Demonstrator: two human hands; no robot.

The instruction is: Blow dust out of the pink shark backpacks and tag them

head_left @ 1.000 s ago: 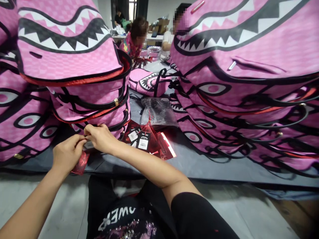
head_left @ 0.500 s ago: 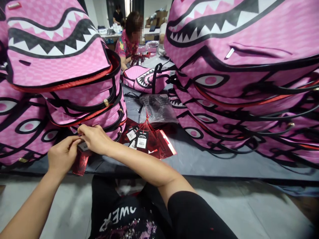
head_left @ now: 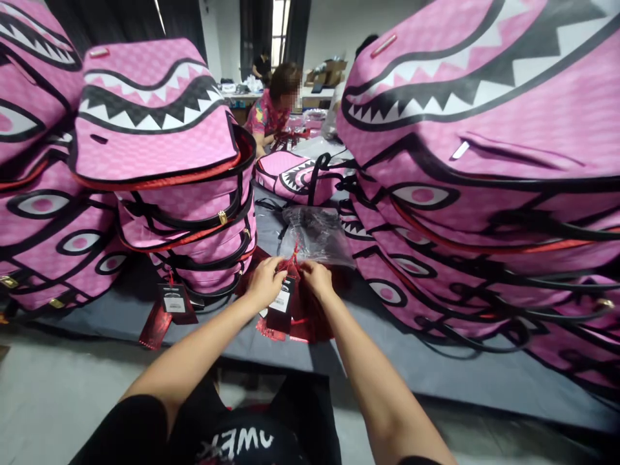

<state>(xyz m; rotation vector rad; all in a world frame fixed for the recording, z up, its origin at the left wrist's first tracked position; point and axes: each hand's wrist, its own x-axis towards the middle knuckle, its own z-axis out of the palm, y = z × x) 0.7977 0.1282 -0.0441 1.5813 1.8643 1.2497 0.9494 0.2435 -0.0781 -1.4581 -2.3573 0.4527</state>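
Observation:
A bundle of red and black tags (head_left: 281, 310) with red strings lies near the table's front edge. My left hand (head_left: 265, 281) pinches the strings at the bundle's left side. On the right side of the same strings, my right hand (head_left: 317, 278) has its fingers closed. A black tag with a white label (head_left: 175, 303) and a red tag (head_left: 155, 324) hang from the left stack of pink backpacks (head_left: 159, 142), away from both hands. Just behind the bundle is a clear plastic bag (head_left: 317, 234).
A tall stack of pink shark-mouth backpacks (head_left: 475, 155) stands at the right, its black straps drooping onto the grey table (head_left: 387, 355). Another pink bag (head_left: 295, 177) lies farther back. A person in a patterned top (head_left: 268, 116) leans over the table beyond.
Both hands have left the tags at the left stack, which now hang free, and moved right to the tag bundle's strings. The view has shifted, showing more of the left side.

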